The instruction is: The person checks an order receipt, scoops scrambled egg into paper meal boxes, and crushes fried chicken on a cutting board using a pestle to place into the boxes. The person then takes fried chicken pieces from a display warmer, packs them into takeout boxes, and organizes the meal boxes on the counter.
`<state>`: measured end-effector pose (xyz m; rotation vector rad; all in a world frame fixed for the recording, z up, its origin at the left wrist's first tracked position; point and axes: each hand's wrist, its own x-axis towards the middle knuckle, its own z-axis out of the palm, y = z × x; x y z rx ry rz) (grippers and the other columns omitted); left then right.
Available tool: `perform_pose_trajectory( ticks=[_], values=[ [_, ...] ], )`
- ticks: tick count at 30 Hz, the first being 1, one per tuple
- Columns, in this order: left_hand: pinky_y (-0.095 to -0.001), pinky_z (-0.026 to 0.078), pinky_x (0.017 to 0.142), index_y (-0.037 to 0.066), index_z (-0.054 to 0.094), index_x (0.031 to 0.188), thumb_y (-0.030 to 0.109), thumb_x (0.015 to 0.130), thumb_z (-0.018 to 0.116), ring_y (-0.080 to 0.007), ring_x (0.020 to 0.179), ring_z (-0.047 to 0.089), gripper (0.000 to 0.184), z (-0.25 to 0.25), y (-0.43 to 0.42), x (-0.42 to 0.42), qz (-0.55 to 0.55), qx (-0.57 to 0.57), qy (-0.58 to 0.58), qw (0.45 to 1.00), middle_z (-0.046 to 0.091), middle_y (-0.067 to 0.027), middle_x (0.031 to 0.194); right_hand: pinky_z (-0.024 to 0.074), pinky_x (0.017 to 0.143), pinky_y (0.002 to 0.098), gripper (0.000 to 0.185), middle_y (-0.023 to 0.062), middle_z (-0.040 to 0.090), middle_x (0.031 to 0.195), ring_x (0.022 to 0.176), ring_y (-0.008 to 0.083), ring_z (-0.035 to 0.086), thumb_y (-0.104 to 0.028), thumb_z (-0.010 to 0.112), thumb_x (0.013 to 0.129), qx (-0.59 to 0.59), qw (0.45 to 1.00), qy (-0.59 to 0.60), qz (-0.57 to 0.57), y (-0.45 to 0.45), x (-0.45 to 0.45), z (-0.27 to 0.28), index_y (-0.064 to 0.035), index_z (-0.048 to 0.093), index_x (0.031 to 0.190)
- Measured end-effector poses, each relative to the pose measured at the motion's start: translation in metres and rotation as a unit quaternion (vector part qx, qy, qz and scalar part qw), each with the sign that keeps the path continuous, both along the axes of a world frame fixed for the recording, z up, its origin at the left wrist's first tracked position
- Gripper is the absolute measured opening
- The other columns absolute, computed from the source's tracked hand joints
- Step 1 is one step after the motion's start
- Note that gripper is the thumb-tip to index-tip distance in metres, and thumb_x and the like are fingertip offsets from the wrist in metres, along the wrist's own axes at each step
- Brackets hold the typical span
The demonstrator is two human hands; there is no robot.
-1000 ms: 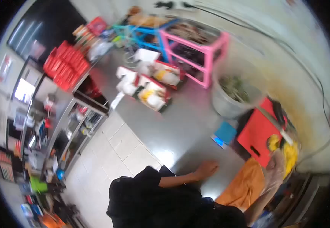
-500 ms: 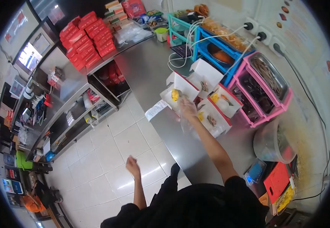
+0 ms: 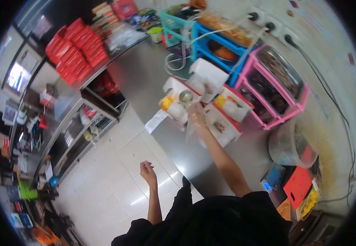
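My right hand (image 3: 197, 116), in a clear plastic glove, reaches among several open white-and-red food boxes on the steel counter. Its fingers are blurred and partly hidden, so whether they hold anything is unclear. Just beyond it, the left box (image 3: 178, 87) contains yellow food (image 3: 167, 102), a white mound (image 3: 177, 111) and a small round cup (image 3: 185, 96). Beside the wrist, the nearest box (image 3: 232, 132) shows small brownish pieces (image 3: 219, 127). Yellow food and a white mound fill another box (image 3: 243, 107). My left hand (image 3: 147, 171) hangs over the floor, fingers curled, nothing visible in it.
Pink (image 3: 271, 123) and blue (image 3: 214, 51) racks with food trays line the wall. A clear tub (image 3: 282, 145), a scale (image 3: 274, 177) and a red cutting board (image 3: 297, 186) stand to the right. Paper (image 3: 156, 121) lies at the counter edge; red boxes (image 3: 76, 51) are stacked far left.
My right hand has drawn back from over the left box, uncovering the cup and white mound. Yellow food now sits at that box's left side. The view has shifted slightly.
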<state>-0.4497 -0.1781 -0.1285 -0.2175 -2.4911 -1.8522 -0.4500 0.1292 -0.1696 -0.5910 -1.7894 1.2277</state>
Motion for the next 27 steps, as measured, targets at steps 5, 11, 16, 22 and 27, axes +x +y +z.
perform_pose_trajectory(
  ticks=[5, 11, 16, 22, 27],
  values=[
    [-0.0253, 0.039, 0.052, 0.002, 0.043, 0.063, 0.021, 0.093, 0.038, -0.0113, 0.054, 0.044, 0.036, 0.027, 0.099, 0.075, -0.203, 0.064, -0.032, 0.977, 0.044, -0.0043, 0.058, 0.0373, 0.050, 0.0195, 0.016, -0.0034, 0.046, 0.066, 0.058, 0.0048, 0.045, -0.024, 0.049, 0.086, -0.597, 0.775, 0.134, 0.160, -0.075, 0.232, 0.135, -0.0119, 0.051, 0.075],
    [-0.0290, 0.036, 0.056, 0.003, 0.044, 0.062, 0.020, 0.092, 0.033, -0.0128, 0.058, 0.043, 0.036, 0.075, 0.175, 0.312, -0.540, 0.066, -0.097, 0.833, 0.046, -0.0036, 0.060, 0.0452, 0.074, 0.0249, 0.046, 0.0029, 0.053, 0.111, 0.094, 0.0156, 0.054, -0.031, 0.047, 0.086, -0.239, 0.927, -0.252, -0.144, -0.167, 0.600, 0.122, -0.0154, 0.035, 0.128],
    [-0.0238, 0.038, 0.057, 0.003, 0.051, 0.072, 0.020, 0.090, 0.043, -0.0101, 0.061, 0.047, 0.026, 0.050, 0.199, 0.563, -0.804, 0.039, -0.265, 0.531, 0.050, -0.0008, 0.064, 0.0476, 0.071, 0.0359, 0.029, 0.0179, 0.058, 0.099, 0.090, 0.0291, 0.058, -0.024, 0.040, 0.086, -0.180, 0.658, -0.584, -0.440, -0.131, 0.828, 0.159, -0.0082, 0.050, 0.109],
    [-0.0226, 0.042, 0.046, 0.001, 0.052, 0.085, 0.019, 0.088, 0.049, -0.0096, 0.058, 0.055, 0.019, -0.032, 0.216, 0.787, -0.849, -0.057, -0.211, 0.481, 0.054, -0.0023, 0.069, 0.0479, 0.052, 0.0415, 0.021, 0.0159, 0.061, 0.069, 0.063, 0.0292, 0.062, -0.019, 0.040, 0.084, -0.082, 0.541, -0.602, -0.582, -0.026, 0.945, 0.101, -0.0078, 0.056, 0.092],
    [-0.0251, 0.046, 0.040, -0.003, 0.050, 0.085, 0.014, 0.087, 0.049, -0.0134, 0.053, 0.058, 0.017, -0.033, 0.215, 0.825, -0.785, -0.100, -0.310, 0.527, 0.056, -0.0061, 0.068, 0.0498, 0.053, 0.0384, 0.018, 0.0127, 0.063, 0.074, 0.065, 0.0267, 0.063, -0.015, 0.043, 0.081, -0.036, 0.583, -0.607, -0.539, 0.022, 0.974, 0.034, -0.0075, 0.058, 0.090]
  ],
)
